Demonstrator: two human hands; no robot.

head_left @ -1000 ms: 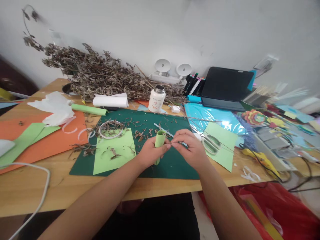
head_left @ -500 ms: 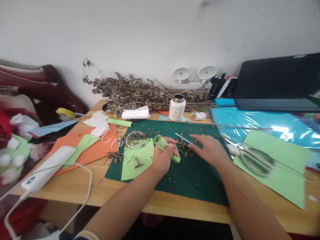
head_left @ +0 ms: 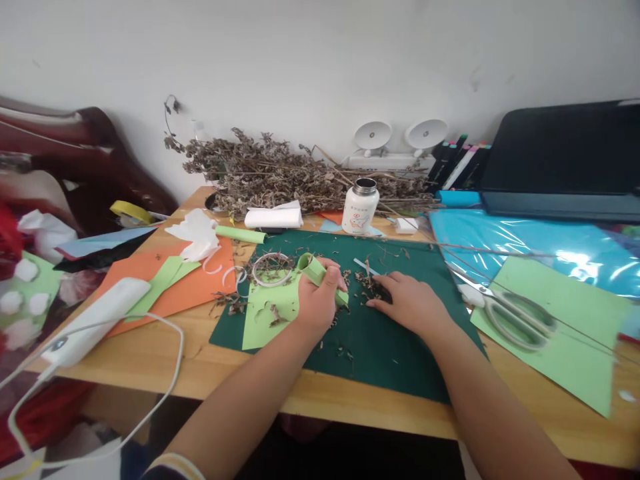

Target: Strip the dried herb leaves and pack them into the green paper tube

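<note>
Moved: your right hand (head_left: 407,303) has left the roll it pinched a second ago and dropped from its hover, palm down, onto the mat; your left hand (head_left: 314,305) has kept its hold.
Roll: green paper roll (head_left: 316,270) slants up and to the left, over the dark green cutting mat (head_left: 400,360).
Left grip: your fingers are clamped round the roll's lower half, with the open top end sticking out above the thumb.
Right grip: your fingertips rest at the edge of the dried leaf crumbs (head_left: 369,285); you cannot tell whether they pinch anything.
Hidden: the roll's bottom end is mostly covered by your fingers, and your right palm faces down, out of sight.
Gap: your hands are apart, with crumbs between them.
Nearby: light green sheet (head_left: 270,313) just left of your left hand, with a tape ring (head_left: 270,269) beyond it.
Further out: scissors (head_left: 505,313) to the right; white bottle (head_left: 361,207) at the mat's far edge.
</note>
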